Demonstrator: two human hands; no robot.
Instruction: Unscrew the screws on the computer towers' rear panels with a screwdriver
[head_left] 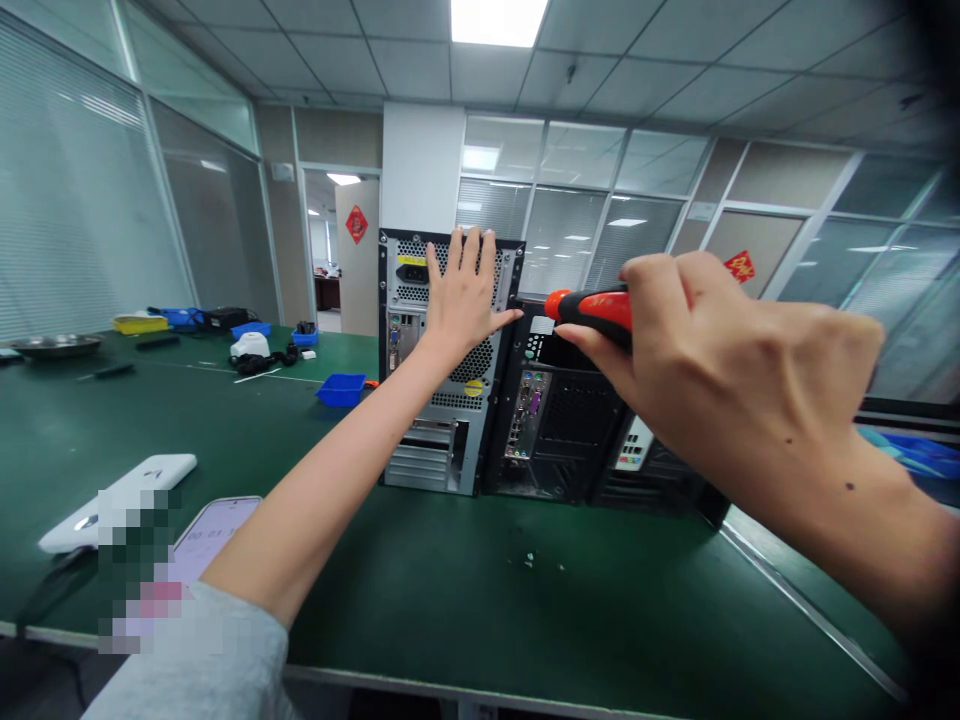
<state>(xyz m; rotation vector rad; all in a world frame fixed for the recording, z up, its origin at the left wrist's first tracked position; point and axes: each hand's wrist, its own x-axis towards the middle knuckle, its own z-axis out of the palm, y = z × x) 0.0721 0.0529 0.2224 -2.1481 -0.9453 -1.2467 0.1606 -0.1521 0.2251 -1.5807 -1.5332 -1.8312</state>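
My left hand (463, 300) lies spread against the back of an upright silver computer case (446, 470), its fingers reaching over the upper vents and its thumb pointing right. In my right hand (697, 340) is a red and black screwdriver (596, 307), gripped by the handle at the upper right. The screwdriver's shaft cannot be made out; the red end of the handle points toward the right edge of the silver case. Beside that case stands a black computer case (577, 410) with its rear ports facing me, and another black case (660, 465) is partly behind my right arm.
Small screws (529, 560) lie on the green table (420, 600) before the cases. A blue bin (341, 390) sits left of the silver case. A phone (221, 525) and a white power bank-like box (142, 485) lie at the left. Further back are a yellow tray (140, 325) and cables (274, 358).
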